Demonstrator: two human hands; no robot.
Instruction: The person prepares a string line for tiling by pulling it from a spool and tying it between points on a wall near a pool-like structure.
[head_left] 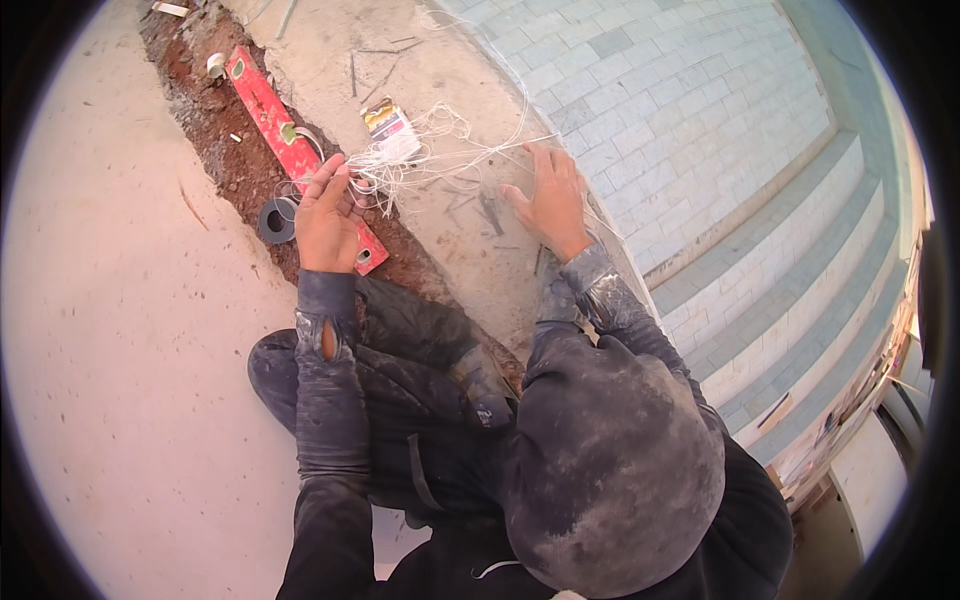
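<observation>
Across the far middle of the concrete floor (470, 225), a tangle of white string (385, 178) lies between the two hands. Left hand (333, 218): palm partly turned up, fingers bent at the left edge of the tangle; cannot tell whether it pinches a strand. Right hand (552, 195): thumb spread away from the fingers, strands running across to its fingertips; grip on them not clear. Small yellow-and-white packet (393, 130) lies just beyond the tangle. Red spirit level (272, 115), smeared with dirt, lies slantwise along a strip of reddish soil (195, 95), its near end just right of the left wrist. Grey roll (277, 221) beside the level, on its left. Far right: pale blue-grey paving (640, 90), with steps (770, 270) nearer.
</observation>
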